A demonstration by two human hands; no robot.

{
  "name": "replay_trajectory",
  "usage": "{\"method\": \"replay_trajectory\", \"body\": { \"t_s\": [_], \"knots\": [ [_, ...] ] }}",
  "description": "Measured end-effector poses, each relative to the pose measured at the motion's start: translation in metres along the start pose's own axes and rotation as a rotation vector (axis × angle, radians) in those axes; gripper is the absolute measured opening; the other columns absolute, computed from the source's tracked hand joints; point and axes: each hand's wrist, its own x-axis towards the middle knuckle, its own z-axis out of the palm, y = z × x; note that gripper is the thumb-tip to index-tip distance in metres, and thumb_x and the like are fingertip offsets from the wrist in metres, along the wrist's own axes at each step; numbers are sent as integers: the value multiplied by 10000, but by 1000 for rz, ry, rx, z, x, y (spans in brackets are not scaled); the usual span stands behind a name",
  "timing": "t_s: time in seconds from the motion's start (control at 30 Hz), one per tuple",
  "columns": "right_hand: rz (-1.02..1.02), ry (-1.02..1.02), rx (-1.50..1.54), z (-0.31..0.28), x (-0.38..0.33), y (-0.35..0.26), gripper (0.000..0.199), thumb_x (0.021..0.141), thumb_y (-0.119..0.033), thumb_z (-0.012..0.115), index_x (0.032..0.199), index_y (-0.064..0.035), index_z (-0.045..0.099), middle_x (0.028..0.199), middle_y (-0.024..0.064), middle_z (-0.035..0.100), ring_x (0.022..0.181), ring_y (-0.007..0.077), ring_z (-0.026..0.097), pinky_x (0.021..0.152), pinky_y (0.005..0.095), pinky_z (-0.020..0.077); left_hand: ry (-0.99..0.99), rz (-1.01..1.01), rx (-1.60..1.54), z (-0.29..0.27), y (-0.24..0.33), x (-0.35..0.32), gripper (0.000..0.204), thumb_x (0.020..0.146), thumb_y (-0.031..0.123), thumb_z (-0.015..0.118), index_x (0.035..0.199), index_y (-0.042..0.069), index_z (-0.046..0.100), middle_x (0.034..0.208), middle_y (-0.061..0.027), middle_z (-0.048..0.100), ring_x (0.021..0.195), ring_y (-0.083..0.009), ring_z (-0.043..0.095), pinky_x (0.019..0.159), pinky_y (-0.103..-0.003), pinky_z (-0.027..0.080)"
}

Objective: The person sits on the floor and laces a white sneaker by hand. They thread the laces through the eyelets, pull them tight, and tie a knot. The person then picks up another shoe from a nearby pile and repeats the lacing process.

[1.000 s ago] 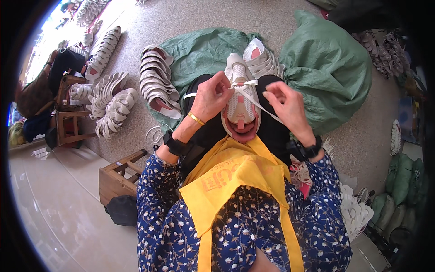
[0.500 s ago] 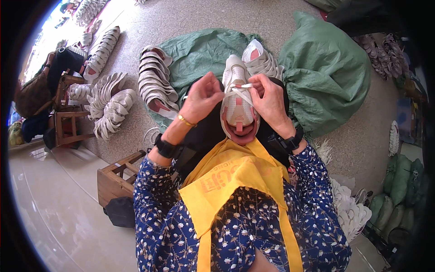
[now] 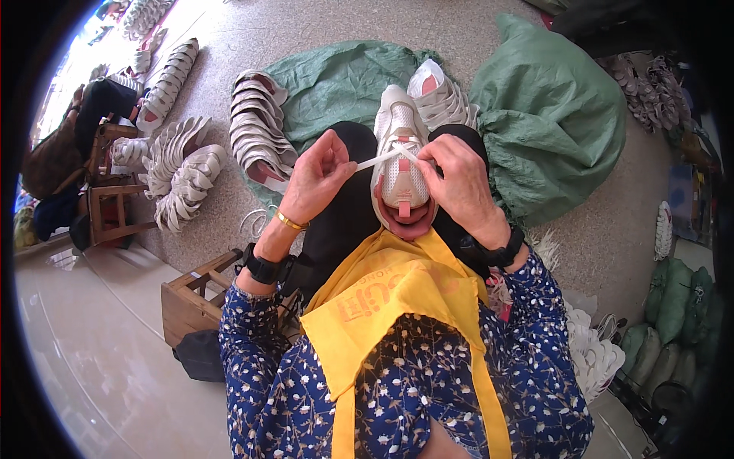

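White sneaker point(image 3: 401, 157) is propped on the lap, toe outward. White lace point(image 3: 380, 160) is pinched by left hand point(image 3: 321, 180) and right hand point(image 3: 456, 180) above its tongue. Uneven tension risks lace slipping from an eyelet.

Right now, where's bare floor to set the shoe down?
Bare patches: pale tile left of the wooden stool, and speckled floor right of the big green sack. Crowded: stacked shoe uppers ahead-left, white pile at right.

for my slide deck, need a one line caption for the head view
Left hand and right hand pull a white lace across a cream mesh sneaker.
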Motion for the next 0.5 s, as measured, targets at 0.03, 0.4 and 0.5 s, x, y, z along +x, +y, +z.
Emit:
{"method": "replay_trajectory", "body": {
  "t_s": [0.03, 0.4, 0.5],
  "knots": [
    [-24, 7, -27, 1, 1, 0, 115, 858, -67, 726, 883, -27, 620, 858, 118, 609, 807, 333, 646, 698, 434, 517, 4, 13, 12, 0, -1, 0, 178, 932, 27, 679, 926, 53, 503, 749, 59, 474, 670, -4, 420, 575, -199, 356],
    [215, -132, 242, -8, 16, -4, 110, 884, -21, 644, 980, -13, 590, 897, 182, 667, 820, 387, 684, 682, 468, 529, 37, 53, 118, 1, -7, -3, 174, 934, 49, 683, 910, 44, 510, 729, 47, 475, 664, -20, 403, 579, -215, 355],
    [84, -74, 107, -4, 20, -4, 108, 885, -29, 650, 985, -33, 610, 891, 163, 664, 818, 380, 681, 676, 460, 529, -1, 38, 142, -2, -7, -3, 171, 975, 36, 670, 941, 64, 506, 803, 70, 474, 724, 6, 410, 613, -178, 349]
  ]
}}
